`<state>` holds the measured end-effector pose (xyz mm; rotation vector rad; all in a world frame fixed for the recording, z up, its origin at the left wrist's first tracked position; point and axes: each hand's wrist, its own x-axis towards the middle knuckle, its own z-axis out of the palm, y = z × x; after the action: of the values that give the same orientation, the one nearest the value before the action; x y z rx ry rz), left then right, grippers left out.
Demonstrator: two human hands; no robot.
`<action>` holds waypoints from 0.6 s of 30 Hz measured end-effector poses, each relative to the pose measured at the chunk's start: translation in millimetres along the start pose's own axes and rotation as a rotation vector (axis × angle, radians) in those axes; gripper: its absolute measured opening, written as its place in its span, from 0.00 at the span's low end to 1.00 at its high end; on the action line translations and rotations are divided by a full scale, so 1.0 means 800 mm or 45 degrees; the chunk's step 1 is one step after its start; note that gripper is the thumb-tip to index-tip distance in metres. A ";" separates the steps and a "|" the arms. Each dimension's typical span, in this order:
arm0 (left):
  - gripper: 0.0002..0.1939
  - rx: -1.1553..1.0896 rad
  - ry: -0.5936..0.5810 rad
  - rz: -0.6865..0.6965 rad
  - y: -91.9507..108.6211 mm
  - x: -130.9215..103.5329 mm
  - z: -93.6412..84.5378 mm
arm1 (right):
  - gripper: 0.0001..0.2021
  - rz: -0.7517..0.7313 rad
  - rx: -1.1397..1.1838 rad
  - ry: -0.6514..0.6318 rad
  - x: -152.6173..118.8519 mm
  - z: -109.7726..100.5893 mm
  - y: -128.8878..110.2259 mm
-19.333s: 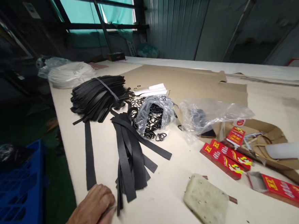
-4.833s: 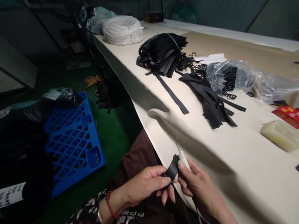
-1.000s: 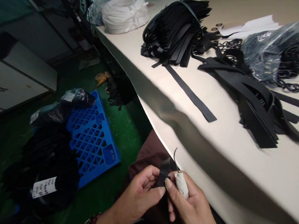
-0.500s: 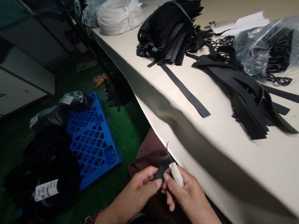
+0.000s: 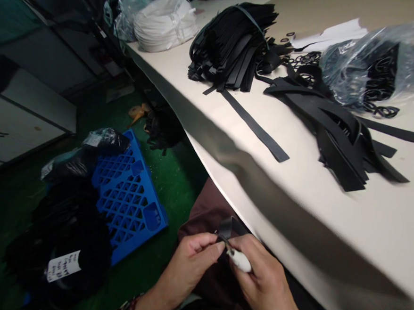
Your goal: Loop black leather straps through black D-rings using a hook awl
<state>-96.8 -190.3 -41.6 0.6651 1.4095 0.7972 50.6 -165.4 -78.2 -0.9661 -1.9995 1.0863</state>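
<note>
Above my lap, my left hand (image 5: pixel 197 259) pinches a black strap (image 5: pixel 225 228) between thumb and fingers, and the strap bends up in a loop. My right hand (image 5: pixel 263 271) is closed around a hook tool with a white handle (image 5: pixel 240 260). Its thin metal end points left and meets the strap at my left fingertips; the very tip is hidden there. Both hands are close together, just below the table's edge. On the table above them lies a single black strap (image 5: pixel 256 128), beside a loose pile of black straps (image 5: pixel 336 131).
A tied bundle of black straps (image 5: pixel 232 48), a white coil of cord (image 5: pixel 165 24) and a clear bag of black rings (image 5: pixel 379 68) lie on the cream-covered table (image 5: pixel 316 219). On the floor, a blue pallet (image 5: pixel 129 197) carries black bundles, one with a white label (image 5: pixel 63 265).
My right hand has turned the hook tool from pointing upward to pointing left, against the strap. My left hand stays nearly in place, still pinching the strap.
</note>
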 end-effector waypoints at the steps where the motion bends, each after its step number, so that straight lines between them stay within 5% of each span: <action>1: 0.09 -0.029 -0.026 0.014 0.000 -0.001 0.000 | 0.10 -0.106 -0.116 0.011 0.000 -0.002 -0.001; 7: 0.10 -0.010 -0.063 0.151 0.001 -0.002 0.002 | 0.12 -0.387 -0.639 0.372 0.006 0.000 -0.007; 12: 0.12 0.060 -0.057 0.176 0.004 -0.004 0.008 | 0.10 -0.577 -0.517 0.325 0.007 -0.012 -0.006; 18: 0.13 0.177 -0.062 0.205 0.005 -0.009 0.011 | 0.08 -0.536 -0.498 0.267 -0.003 -0.020 -0.004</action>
<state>-88.3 -193.1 -33.9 0.9080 1.3884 0.8081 63.6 -162.0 -69.0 -0.7558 -2.1458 0.3593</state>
